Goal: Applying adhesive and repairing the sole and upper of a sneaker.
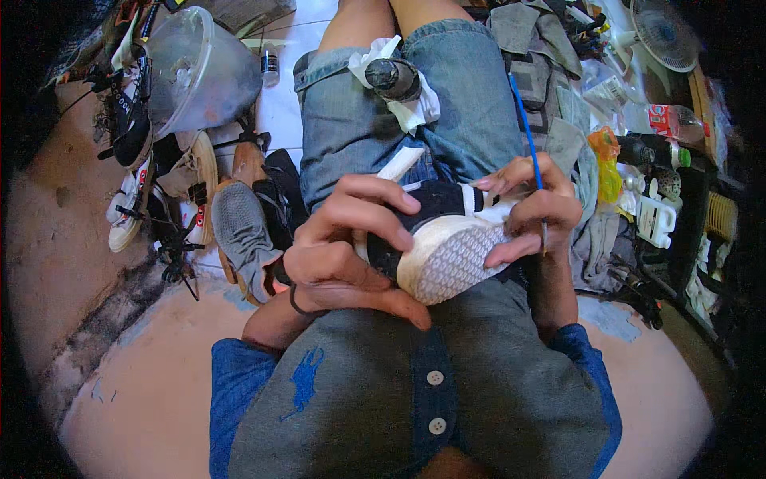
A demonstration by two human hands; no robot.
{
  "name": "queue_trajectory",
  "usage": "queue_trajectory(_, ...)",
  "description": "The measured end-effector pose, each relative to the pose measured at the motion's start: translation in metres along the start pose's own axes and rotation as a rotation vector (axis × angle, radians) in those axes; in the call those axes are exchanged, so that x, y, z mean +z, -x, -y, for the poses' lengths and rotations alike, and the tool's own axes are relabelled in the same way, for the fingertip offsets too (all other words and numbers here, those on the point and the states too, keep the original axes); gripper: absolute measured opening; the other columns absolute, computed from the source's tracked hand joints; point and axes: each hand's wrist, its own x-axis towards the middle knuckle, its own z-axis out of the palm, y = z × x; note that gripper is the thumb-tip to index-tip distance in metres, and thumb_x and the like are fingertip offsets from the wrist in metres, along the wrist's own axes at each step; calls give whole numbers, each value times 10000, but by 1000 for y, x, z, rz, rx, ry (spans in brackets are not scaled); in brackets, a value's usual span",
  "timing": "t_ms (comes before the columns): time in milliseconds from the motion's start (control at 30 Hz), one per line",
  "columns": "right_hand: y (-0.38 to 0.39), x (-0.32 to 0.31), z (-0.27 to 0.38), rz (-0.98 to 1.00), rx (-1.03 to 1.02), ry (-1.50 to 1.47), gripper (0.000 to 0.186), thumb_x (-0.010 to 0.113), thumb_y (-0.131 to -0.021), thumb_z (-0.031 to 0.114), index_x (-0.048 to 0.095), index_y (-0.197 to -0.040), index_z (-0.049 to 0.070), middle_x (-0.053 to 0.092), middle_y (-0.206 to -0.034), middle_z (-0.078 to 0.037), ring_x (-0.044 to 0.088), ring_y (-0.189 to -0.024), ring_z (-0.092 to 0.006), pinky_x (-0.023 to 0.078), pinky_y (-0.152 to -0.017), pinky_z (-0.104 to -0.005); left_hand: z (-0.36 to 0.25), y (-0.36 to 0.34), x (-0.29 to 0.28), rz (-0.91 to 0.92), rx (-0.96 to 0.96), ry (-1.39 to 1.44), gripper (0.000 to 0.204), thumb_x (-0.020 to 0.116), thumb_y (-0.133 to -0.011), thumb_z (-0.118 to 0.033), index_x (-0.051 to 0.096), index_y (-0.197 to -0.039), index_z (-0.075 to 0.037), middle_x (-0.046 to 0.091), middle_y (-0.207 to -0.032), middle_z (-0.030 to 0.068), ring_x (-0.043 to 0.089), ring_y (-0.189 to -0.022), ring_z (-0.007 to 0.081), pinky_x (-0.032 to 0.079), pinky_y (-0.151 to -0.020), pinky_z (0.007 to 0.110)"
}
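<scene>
A black sneaker (459,259) with a white midsole and a pale, patterned tread is held over my lap, its sole tilted up toward me. My left hand (351,247) grips it, the fingers spread over the upper and the thumb under the sole's edge. Between the fingers of my right hand (538,207) runs a slim blue-handled paintbrush (527,120), its thin tip pointing down toward me. That hand's thumb and fingers also touch the sneaker's other side. A dark rounded container (392,78) sits on white tissue (423,112) across my denim shorts.
Several shoes lie at the left, among them a grey knit sneaker (239,227), near a translucent tub (187,72). Grey cloths (566,144), bottles, a white jug (656,219) and a yellow plastic bag (606,164) crowd the right. A fan (666,32) stands at the far right.
</scene>
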Motion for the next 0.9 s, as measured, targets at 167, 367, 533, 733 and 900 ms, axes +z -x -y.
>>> queue_trajectory(167,0,0,0,0,2,-4,491,968,-533,363,610,-694,69,591,-934,-158,674,-836,-281,606,-766,-453,0,7,9,-116,-106,156,431,918,-672,-284,569,-841,-95,618,-1114,159,615,-1021,333,503,-853,462)
queue_trajectory(367,-3,3,1,-5,1,29,488,971,-533,348,612,-694,60,592,-937,-159,679,-856,-285,612,-771,-434,8,16,7,-494,-460,417,345,688,-934,-339,559,-841,-33,640,-743,117,646,-789,280,510,-807,409)
queue_trajectory(533,-1,8,11,29,-75,75,486,974,-531,319,619,-711,39,604,-923,-168,685,-868,-297,611,-765,-461,12,14,-43,-446,-203,-49,260,546,-1003,-324,567,-882,-95,467,-483,36,579,-704,272,432,-868,492)
queue_trajectory(733,-3,11,29,8,-112,202,443,955,-579,341,622,-703,77,652,-868,-119,711,-809,-286,612,-754,-471,-10,-8,-87,-274,-144,-79,95,583,-962,-144,526,-905,-94,499,-600,35,562,-737,262,433,-887,542)
queue_trajectory(900,-8,13,31,-24,-144,271,385,919,-584,363,640,-668,111,681,-845,-78,728,-770,-252,612,-686,-371,-18,-7,-47,-253,-214,-186,179,660,-914,-119,538,-1026,-53,559,-1100,214,626,-960,350,480,-888,537)
